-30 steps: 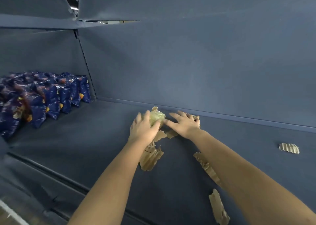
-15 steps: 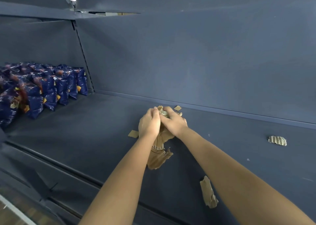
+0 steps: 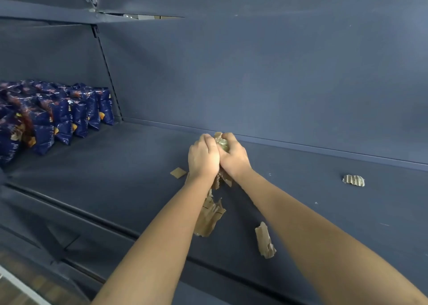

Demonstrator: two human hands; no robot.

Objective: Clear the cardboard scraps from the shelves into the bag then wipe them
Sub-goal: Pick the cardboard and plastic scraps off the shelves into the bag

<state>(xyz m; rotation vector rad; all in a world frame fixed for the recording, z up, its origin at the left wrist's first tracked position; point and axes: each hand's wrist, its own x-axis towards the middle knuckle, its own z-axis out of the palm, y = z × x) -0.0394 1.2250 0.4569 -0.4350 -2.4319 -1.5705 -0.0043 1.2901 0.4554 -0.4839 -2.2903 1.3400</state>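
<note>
My left hand [image 3: 202,157] and my right hand [image 3: 234,157] are pressed together near the back of the dark blue shelf [image 3: 115,177], both closed around a bunch of cardboard scraps [image 3: 221,142] that sticks out above my fingers. A long torn brown piece [image 3: 209,216] hangs down from the bunch between my wrists. Loose on the shelf lie a small square scrap [image 3: 177,172] left of my left wrist, a crumpled strip [image 3: 265,241] near the front, and a corrugated scrap [image 3: 353,180] far right. No bag is in view.
Several dark blue snack packets [image 3: 53,119] stand in rows on the left part of the shelf. The shelf's back panel [image 3: 254,73] rises right behind my hands. Another shelf [image 3: 46,10] hangs overhead. A lower shelf edge [image 3: 69,246] runs along the front.
My hands went from lying spread and flat over the scraps to squeezed together around them. The small square scrap has come into sight on the left.
</note>
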